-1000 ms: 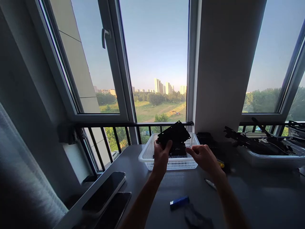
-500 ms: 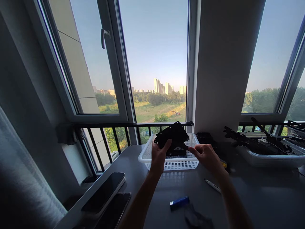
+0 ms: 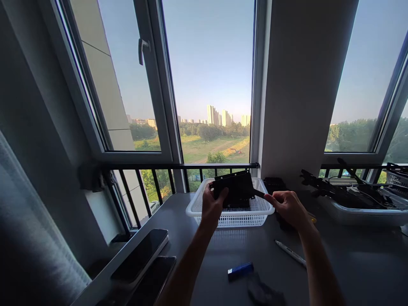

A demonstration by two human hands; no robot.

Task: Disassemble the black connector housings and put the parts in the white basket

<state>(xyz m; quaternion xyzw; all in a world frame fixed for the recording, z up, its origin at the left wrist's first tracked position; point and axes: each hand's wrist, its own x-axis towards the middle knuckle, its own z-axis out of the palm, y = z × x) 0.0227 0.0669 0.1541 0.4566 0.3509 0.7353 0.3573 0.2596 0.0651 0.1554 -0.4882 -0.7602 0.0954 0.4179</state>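
Note:
My left hand is closed on a flat black plate with small holes and tabs along its edge. Its thumb lies across the near face. My right hand pinches the end of a thin dark strip, which reaches to the plate's right edge. Whether the strip belongs to the plate or is a separate piece, I cannot tell. Both are held above a white plastic basket with slotted walls. Dark pieces lie inside the basket, partly hidden by the plate.
On the grey table lie a white marker, a blue lighter-like object and a dark crumpled piece. Two phones are at the left. A tray of black parts stands at the right, below the windows.
The plate has turned clockwise and shifted slightly right, so its top edge is nearer level. My right hand has moved right with the strip's end. My left hand has barely moved.

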